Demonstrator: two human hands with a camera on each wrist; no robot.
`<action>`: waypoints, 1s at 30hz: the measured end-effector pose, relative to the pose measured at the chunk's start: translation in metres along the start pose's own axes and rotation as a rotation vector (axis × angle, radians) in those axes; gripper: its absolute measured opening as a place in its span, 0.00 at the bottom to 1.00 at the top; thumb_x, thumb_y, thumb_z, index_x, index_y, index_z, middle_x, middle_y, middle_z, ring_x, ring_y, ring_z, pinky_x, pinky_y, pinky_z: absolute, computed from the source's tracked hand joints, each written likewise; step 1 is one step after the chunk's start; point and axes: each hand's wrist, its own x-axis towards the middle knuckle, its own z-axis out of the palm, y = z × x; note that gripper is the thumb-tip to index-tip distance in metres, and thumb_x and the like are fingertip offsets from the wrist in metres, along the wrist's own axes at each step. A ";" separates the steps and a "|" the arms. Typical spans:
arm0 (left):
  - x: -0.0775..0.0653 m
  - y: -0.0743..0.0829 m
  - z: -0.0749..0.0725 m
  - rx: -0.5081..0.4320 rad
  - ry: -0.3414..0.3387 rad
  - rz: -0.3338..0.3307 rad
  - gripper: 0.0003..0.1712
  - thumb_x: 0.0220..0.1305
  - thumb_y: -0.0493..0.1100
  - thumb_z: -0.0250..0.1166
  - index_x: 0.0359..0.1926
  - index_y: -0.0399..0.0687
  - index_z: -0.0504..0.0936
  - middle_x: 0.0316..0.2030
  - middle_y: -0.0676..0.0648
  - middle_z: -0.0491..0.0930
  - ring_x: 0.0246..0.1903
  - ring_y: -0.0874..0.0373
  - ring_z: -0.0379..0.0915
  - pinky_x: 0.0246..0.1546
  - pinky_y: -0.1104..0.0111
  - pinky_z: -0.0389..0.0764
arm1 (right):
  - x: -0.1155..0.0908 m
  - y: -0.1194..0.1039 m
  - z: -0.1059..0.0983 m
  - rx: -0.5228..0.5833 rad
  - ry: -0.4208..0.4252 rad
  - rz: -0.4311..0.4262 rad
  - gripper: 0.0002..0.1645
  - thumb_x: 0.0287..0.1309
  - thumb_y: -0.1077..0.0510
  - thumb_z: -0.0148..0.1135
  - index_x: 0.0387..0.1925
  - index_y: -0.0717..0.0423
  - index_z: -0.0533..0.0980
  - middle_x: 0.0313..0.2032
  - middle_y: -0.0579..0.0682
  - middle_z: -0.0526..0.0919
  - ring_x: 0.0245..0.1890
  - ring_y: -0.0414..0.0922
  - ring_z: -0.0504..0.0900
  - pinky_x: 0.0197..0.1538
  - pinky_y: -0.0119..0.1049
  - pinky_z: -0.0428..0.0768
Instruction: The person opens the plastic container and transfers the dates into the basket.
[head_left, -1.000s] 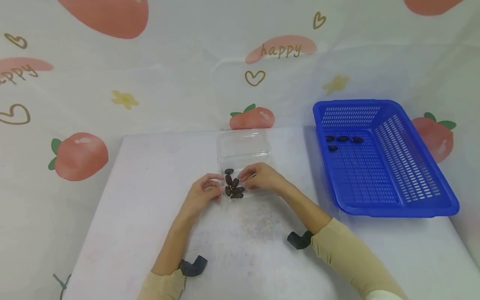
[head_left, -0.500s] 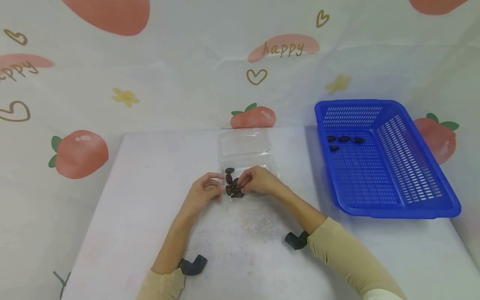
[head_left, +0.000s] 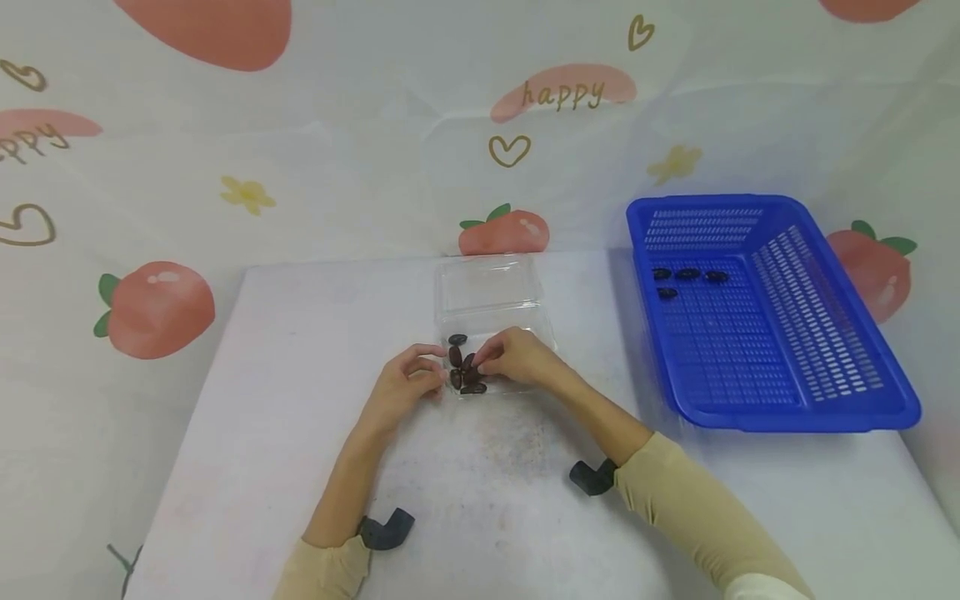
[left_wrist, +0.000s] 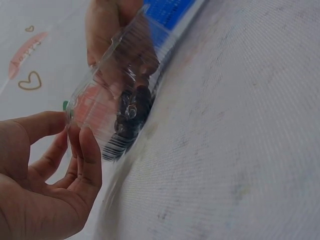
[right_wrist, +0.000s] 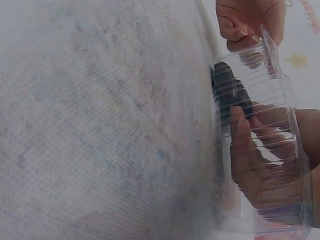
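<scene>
A hinged clear plastic box [head_left: 517, 321] lies with its lid back on the table, several dark brown dates [head_left: 456, 357] bunched in its left part. My left hand [head_left: 405, 385] holds the box's left side, its curved fingertips at the rim in the left wrist view. Reaching inside the box, my right hand [head_left: 517, 357] pinches a date [right_wrist: 245, 100] between thumb and fingers, seen through the ribbed wall in the right wrist view. Its fingers partly cover the neighbouring dates in the head view.
On the right stands a blue slotted basket [head_left: 780, 421] with several more dates [head_left: 687, 273] near its far left corner. A white cloth with printed fruit [head_left: 161, 308] hangs behind the table. Dark curved pieces [head_left: 386, 529] sit at both forearms.
My right hand has moved slightly left into the bunch, and its fingertips have closed at the dates. A date there has turned a little. The left hand stays at the box's side.
</scene>
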 end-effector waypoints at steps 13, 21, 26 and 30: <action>0.000 0.001 0.000 0.023 -0.009 0.004 0.20 0.64 0.32 0.63 0.57 0.37 0.76 0.36 0.43 0.78 0.28 0.54 0.77 0.36 0.64 0.83 | -0.013 -0.009 -0.022 0.273 -0.087 -0.077 0.09 0.62 0.63 0.65 0.43 0.59 0.85 0.38 0.51 0.87 0.40 0.53 0.86 0.44 0.36 0.84; -0.001 0.004 0.000 0.035 -0.011 -0.013 0.20 0.64 0.32 0.62 0.58 0.40 0.76 0.37 0.44 0.78 0.27 0.55 0.77 0.37 0.64 0.83 | -0.027 -0.017 -0.041 0.386 -0.149 -0.148 0.15 0.57 0.63 0.69 0.48 0.59 0.83 0.43 0.53 0.86 0.46 0.55 0.84 0.50 0.41 0.84; 0.000 0.003 0.001 0.033 -0.010 -0.007 0.20 0.64 0.32 0.63 0.57 0.39 0.76 0.37 0.43 0.78 0.28 0.55 0.77 0.36 0.65 0.83 | -0.036 -0.024 -0.056 0.351 -0.143 -0.173 0.15 0.57 0.61 0.70 0.48 0.58 0.83 0.43 0.53 0.87 0.47 0.61 0.83 0.51 0.42 0.84; -0.001 0.003 0.001 0.017 -0.002 -0.010 0.20 0.64 0.32 0.64 0.57 0.39 0.77 0.36 0.44 0.77 0.27 0.55 0.76 0.35 0.66 0.82 | -0.043 -0.030 -0.069 0.303 -0.125 -0.165 0.15 0.59 0.58 0.70 0.48 0.56 0.83 0.42 0.53 0.87 0.44 0.57 0.84 0.50 0.42 0.84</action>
